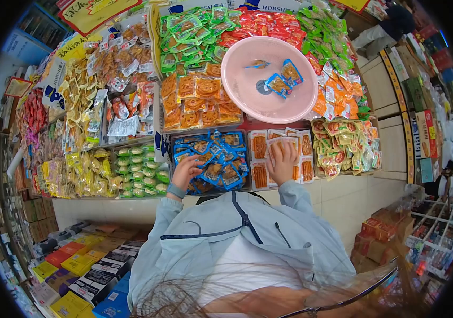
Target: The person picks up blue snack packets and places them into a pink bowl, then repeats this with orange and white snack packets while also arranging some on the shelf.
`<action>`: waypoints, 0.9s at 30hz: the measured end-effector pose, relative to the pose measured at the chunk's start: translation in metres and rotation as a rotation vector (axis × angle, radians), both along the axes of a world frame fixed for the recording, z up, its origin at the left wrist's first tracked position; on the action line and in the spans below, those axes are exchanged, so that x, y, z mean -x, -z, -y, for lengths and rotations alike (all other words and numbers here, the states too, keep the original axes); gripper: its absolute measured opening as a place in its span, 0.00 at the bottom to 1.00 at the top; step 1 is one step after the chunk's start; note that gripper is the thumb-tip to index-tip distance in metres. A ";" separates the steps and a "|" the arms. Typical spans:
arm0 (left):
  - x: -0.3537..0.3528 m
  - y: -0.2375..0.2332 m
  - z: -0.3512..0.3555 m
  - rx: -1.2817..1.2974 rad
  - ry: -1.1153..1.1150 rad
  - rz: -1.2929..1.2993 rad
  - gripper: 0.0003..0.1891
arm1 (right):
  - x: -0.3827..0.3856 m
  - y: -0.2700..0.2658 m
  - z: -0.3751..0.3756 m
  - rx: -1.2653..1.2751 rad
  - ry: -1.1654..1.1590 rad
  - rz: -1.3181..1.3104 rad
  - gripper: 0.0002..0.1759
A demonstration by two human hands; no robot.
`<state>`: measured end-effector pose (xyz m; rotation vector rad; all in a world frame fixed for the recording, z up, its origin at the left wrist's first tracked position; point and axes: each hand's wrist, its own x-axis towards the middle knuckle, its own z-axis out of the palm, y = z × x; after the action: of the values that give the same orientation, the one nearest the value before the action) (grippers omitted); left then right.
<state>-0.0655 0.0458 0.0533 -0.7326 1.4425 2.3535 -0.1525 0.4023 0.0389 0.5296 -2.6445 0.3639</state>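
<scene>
Orange stick packets [259,147] lengthwise away, under right hand [283,161].

Brightly lit shop: pale tiled floor [354,204], stacked boxes [86,265] at left, stocked shelves [420,95] along the right

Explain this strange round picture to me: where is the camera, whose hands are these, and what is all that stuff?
There is no machine here. A person wears one camera on the head, looking forward and down, and its wide lens bends the picture round. The pale blue sleeves are that person's own. The left hand reaches into a bin of blue snack packets. The right hand lies on clear packets of orange sticks. Whether either hand grips a packet cannot be told. Above them a pink basin rests on the display, with a few loose packets inside. All around are more bins of wrapped snacks.
</scene>
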 end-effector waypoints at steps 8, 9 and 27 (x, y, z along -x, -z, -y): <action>-0.041 0.028 0.000 -0.081 -0.210 -0.007 0.20 | 0.216 -0.076 0.034 0.059 -0.099 0.222 0.23; -0.046 0.029 -0.001 -0.072 -0.226 -0.004 0.20 | 0.231 -0.060 0.034 -0.036 -0.010 0.291 0.21; -0.097 0.082 -0.003 1.165 -0.365 -0.021 0.24 | 0.085 -0.102 0.091 0.395 -0.668 0.872 0.27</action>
<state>0.0319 0.0490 -0.0290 -1.2815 2.8702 1.4871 -0.2373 0.3114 0.1412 1.3477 -2.9271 1.5853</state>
